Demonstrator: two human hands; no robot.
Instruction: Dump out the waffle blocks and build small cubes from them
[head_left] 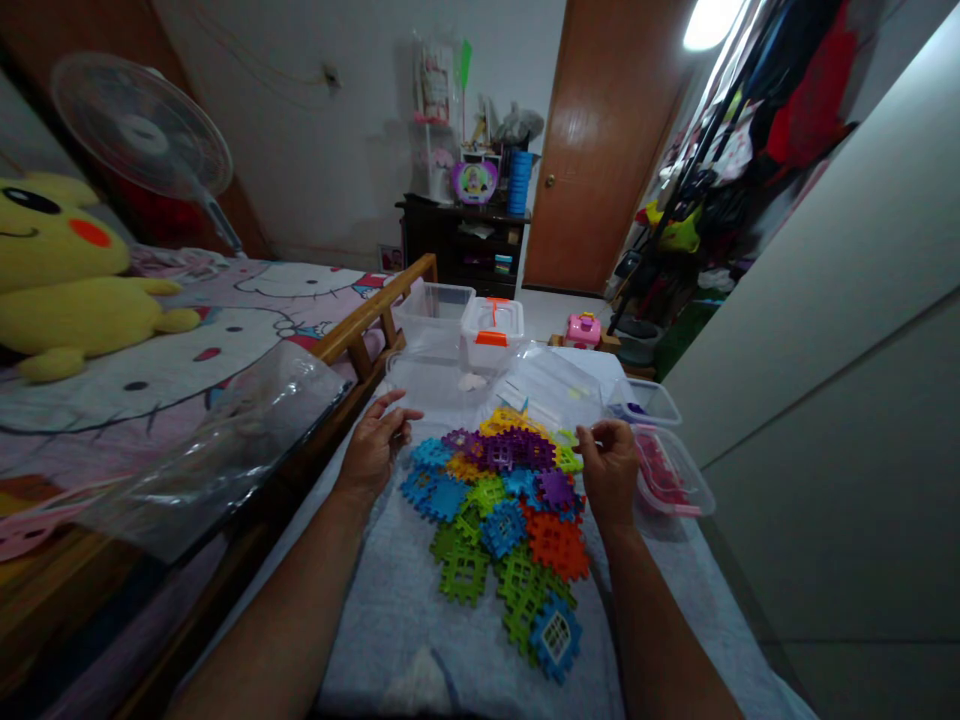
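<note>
A pile of waffle blocks (502, 510) in blue, green, purple, orange and yellow lies on the grey cloth-covered table (390, 620), between the person's two hands. The left hand (375, 445) rests at the pile's left edge beside a blue block, its fingers loose and spread, holding nothing. The right hand (611, 465) sits at the pile's right edge with its fingers curled and thumb and forefinger drawn together by a light green block (570, 460); whether they grip it cannot be told. Just right of that hand stands a clear tub (686, 490) with pink pieces inside. Behind the pile are a plastic bag (551, 385) and a white-lidded box (491, 335)
</note>
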